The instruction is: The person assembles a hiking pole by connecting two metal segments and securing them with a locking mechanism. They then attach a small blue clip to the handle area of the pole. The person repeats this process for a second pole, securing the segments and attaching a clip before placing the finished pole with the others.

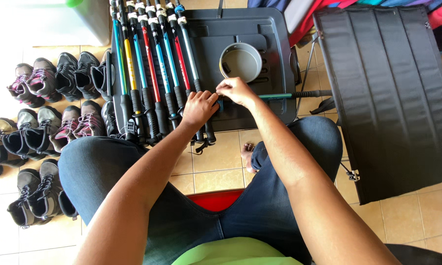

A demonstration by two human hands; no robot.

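My left hand point(199, 107) and my right hand point(236, 91) meet over a trekking pole point(289, 95) with a green shaft and black grip that lies crosswise on a dark plastic lid point(272, 44). Both hands pinch the pole near its left end, fingers closed on it. Just left of my hands, several trekking poles point(152, 64) with yellow, red and blue shafts lie side by side, black handles toward me. A grey round pan point(240, 62) sits on the lid just beyond my right hand.
Rows of hiking shoes point(49, 98) line the tiled floor at left. A black folded mat point(392, 98) on a metal frame stands at right. My knees in jeans flank a red stool edge point(216, 198). Colourful fabric point(309, 14) lies at top right.
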